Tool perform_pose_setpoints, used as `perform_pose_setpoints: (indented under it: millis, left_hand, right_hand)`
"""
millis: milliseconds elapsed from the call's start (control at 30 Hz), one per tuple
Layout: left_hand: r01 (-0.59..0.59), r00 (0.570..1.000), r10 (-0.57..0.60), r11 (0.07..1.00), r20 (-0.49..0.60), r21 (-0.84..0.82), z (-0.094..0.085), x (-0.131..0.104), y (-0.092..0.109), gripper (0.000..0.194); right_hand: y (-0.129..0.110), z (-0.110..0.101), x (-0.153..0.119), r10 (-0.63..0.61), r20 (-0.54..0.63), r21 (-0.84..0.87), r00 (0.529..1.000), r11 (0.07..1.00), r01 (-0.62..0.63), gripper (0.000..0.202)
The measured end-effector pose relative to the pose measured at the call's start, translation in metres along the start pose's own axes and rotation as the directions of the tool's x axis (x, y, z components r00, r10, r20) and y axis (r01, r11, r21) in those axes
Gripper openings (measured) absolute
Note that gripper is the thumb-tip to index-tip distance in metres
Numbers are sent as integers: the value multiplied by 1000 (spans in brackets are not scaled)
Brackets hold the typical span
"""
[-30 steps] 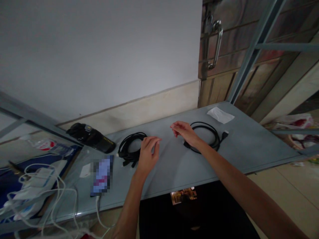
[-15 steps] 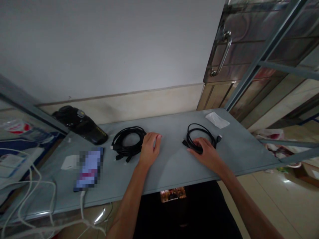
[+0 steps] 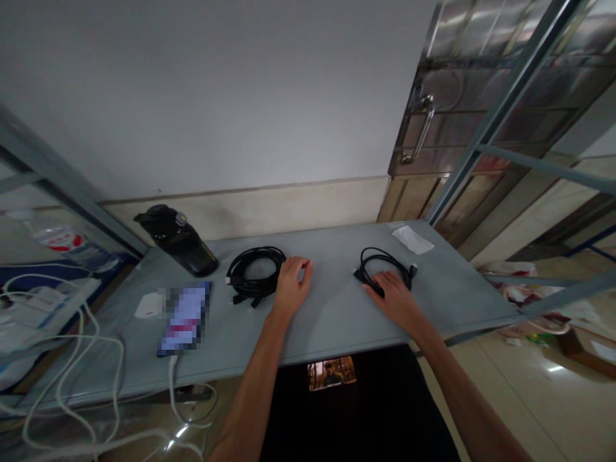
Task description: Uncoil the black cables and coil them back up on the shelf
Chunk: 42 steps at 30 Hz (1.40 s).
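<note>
Currently, your left hand [image 3: 292, 285] overlaps the right edge of the thick, round black cable coil [image 3: 237, 274] on the grey flat-topped bench [image 3: 332, 314]; whether it touches the coil is unclear. Its fingers bend loosely, a small gap before the thumb, nothing visible between them. Your right hand [image 3: 395, 296] lies over the near edge of the thinner black cable loop [image 3: 408, 276], fingers curled down; you can't tell whether they grip it. Behind that loop lies a crumpled white paper [image 3: 412, 239].
</note>
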<state>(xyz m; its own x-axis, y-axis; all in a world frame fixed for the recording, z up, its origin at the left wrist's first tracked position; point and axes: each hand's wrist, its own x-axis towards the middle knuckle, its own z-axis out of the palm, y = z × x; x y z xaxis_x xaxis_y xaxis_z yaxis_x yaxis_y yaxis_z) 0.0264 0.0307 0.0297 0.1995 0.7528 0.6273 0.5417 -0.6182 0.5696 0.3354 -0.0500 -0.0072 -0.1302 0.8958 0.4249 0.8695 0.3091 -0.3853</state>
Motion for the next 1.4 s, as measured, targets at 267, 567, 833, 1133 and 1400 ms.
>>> perform_pose_setpoints:
  millis: [267,567,833,1133,1400]
  left_hand:
    - [-5,999,4,1000,-31,-24,-1,0,-3,22]
    - [-24,999,29,993,40,-111,-3,-2,2,27]
    - [16,996,-5,992,84,-127,-3,-3,5,36]
    - [49,989,-28,989,148,-139,0,-3,15,29]
    - [79,987,-57,987,153,-138,5,-6,13,21]
  right_hand:
    - [-2,2,4,48,-34,43,998,998,-47,33]
    - [-65,43,47,108,28,241,994,964,-112,33]
    - [-91,61,45,2,131,212,991,977,-30,29]
    - [-87,55,44,-15,116,234,993,972,-13,37]
    - [-90,55,45,-48,89,308,995,951,18,33]
